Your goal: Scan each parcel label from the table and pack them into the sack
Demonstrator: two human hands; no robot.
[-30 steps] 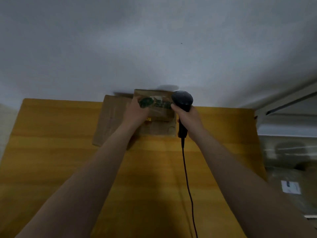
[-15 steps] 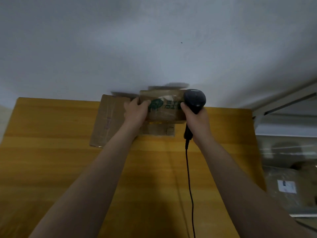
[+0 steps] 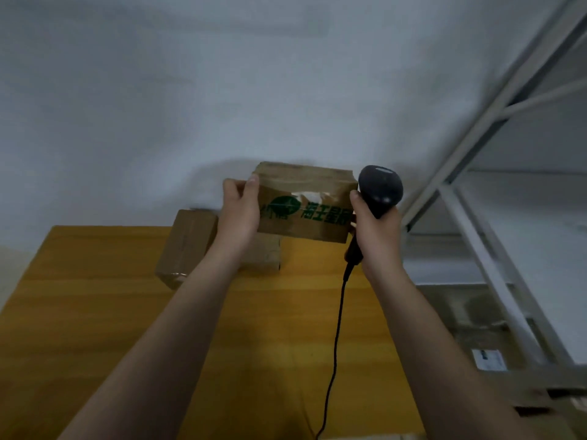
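Parcel [image 3: 305,221], long axis crosswise, print facing the camera, gripped by left hand [image 3: 239,214]; right hand [image 3: 376,231] grips scanner [image 3: 380,185].

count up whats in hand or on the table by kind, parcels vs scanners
cardboard parcels: 2 (held parcel, resting parcel)
barcode scanner: 1
total: 3

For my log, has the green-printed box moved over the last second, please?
Yes: the green-printed box has risen, up and rightward from the flat parcel on the table.
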